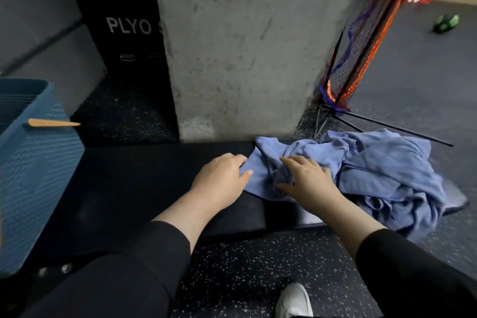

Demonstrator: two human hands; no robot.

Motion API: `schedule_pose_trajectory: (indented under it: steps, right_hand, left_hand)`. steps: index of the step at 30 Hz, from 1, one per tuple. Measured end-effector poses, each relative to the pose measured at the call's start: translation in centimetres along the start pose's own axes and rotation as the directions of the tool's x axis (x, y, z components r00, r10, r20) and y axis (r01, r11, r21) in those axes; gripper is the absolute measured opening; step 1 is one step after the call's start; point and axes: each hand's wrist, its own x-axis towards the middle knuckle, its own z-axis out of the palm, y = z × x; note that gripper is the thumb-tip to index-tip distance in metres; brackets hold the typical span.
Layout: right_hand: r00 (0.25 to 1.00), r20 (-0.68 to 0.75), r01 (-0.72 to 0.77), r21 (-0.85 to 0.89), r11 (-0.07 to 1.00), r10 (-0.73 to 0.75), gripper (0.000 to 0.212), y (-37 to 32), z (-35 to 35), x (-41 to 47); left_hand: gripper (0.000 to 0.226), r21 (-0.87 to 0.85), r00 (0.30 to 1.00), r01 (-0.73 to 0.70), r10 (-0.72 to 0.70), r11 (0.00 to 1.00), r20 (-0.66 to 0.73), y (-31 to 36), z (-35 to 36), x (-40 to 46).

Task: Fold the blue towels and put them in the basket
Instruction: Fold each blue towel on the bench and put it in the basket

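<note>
The blue towels point(374, 170) lie in a rumpled heap on the right end of the dark padded worktop point(144, 178), spilling over its edge toward the speckled floor point(245, 266). The left hand point(222, 178) pinches the near edge of one towel between thumb and fingers. The right hand point(307, 178) curls round a bunched fold beside it. The blue basket point(36, 168) stands at the left end, well apart from the heap
</note>
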Motion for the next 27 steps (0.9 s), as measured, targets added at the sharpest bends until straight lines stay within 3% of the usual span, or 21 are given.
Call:
schedule_pose_trajectory:
  steps: [2,4,6,8,11,13,17,20,23,25,27]
  right_hand:
    - [0.999,0.038,0.009,-0.051,0.999,-0.007,0.046,0.1,1.1,0.4]
    - [1.0,-0.02,0.018,0.0,1.0,-0.018,0.023,-0.1,2.1,0.7]
    - [0.995,-0.096,0.048,0.266,0.963,-0.023,0.015,-1.0,2.0,0.9]
    - [0.988,-0.15,0.098,0.515,0.852,-0.023,0.015,-2.1,1.0,0.9]
    - [0.977,-0.212,0.151,0.69,0.708,-0.002,0.009,-3.8,-1.0,0.7]
    - [0.976,-0.218,0.158,0.744,0.649,0.013,0.009,-4.5,-1.8,0.7]
    - [0.979,-0.202,0.146,0.816,0.559,0.04,0.017,-5.7,-2.9,0.8]
    - [0.983,-0.18,0.17,0.86,0.482,-0.026,0.019,-7.3,-3.0,1.0]
    - [0.986,-0.101,0.156,0.844,0.513,-0.133,0.025,-9.5,-2.9,1.3]
    - [0.987,-0.125,0.16,0.799,0.58,-0.101,0.012,-11.1,-3.2,1.6]
    - [0.986,-0.156,0.158,0.761,0.629,-0.059,0.017,-12.4,-3.8,1.9]
  left_hand:
    - [0.041,-0.002,0.999,-0.008,0.009,1.0,0.032,0.3,0.9,0.6]
    - [0.044,-0.028,0.999,-0.02,0.021,0.999,0.047,0.3,1.5,1.0]
    - [0.05,-0.118,0.996,-0.051,0.059,0.992,0.061,0.3,1.5,1.1]
    - [0.052,-0.205,0.989,-0.103,0.122,0.973,0.086,0.2,1.1,1.0]
    - [0.031,-0.193,0.987,-0.153,0.16,0.969,0.022,-0.7,0.2,0.6]
    - [0.019,-0.256,0.992,-0.114,0.096,0.96,-0.082,-1.6,-0.5,0.4]
    - [0.027,-0.446,0.976,-0.037,-0.063,0.894,-0.208,-2.1,-3.3,-0.5]
    - [0.033,-0.578,0.929,-0.017,-0.201,0.816,-0.312,-2.4,-5.5,-1.3]
    - [0.035,-0.706,0.871,-0.039,-0.321,0.707,-0.371,-3.3,-7.5,-2.1]
    - [0.036,-0.722,0.87,0.002,-0.357,0.692,-0.339,-4.2,-8.6,-2.6]
    - [0.039,-0.733,0.882,0.087,-0.394,0.675,-0.258,-5.6,-9.1,-2.8]
